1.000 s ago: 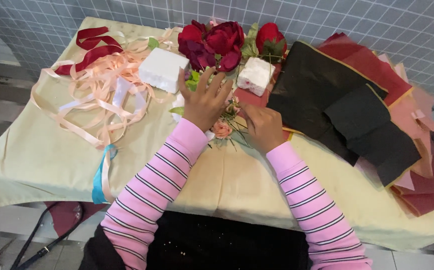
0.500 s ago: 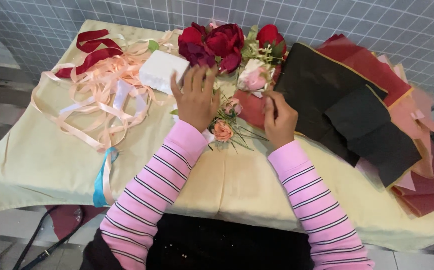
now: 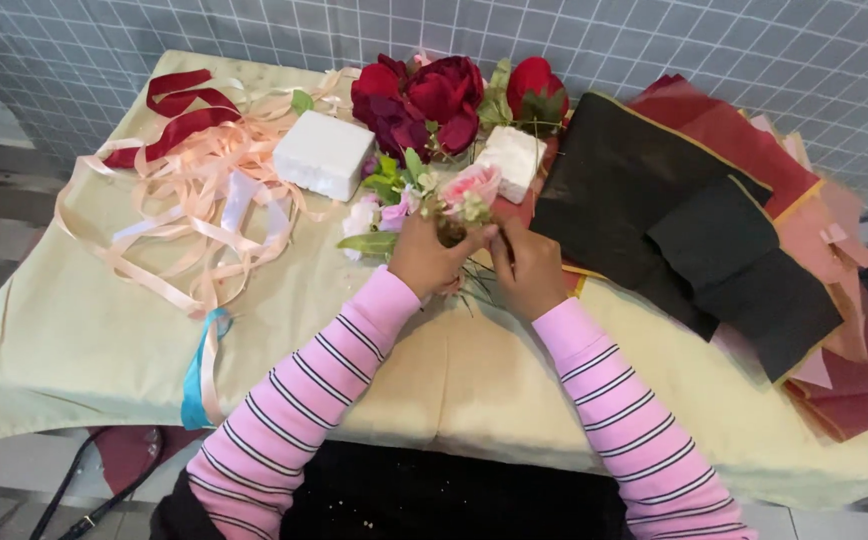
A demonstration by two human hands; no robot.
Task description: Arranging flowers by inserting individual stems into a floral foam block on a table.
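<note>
Holding a small bunch of pale pink flowers (image 3: 459, 192) by its stems, your left hand (image 3: 432, 258) has its fingers curled tight around them, the blooms standing up just above your knuckles. Your right hand (image 3: 526, 265) sits just beside the left, touching it, with its fingertips pinched narrow at the same stems; whether they actually grip a stem you cannot tell from here.

Take the bunch as your landmark. Just behind it stand the dark red roses (image 3: 424, 100), and to either side of those lie two white foam blocks: the larger foam block (image 3: 323, 155) to the bunch's left, the smaller foam block (image 3: 511, 160) close on its right. Farther left of the bunch spreads a loose tangle of peach ribbon (image 3: 194, 205), with a dark red ribbon (image 3: 179, 110) behind it. To the bunch's right lies a stack of black wrapping sheets (image 3: 674, 220) over red ones. Everything rests on the pale yellow tablecloth (image 3: 74, 330), below and around the bunch.
</note>
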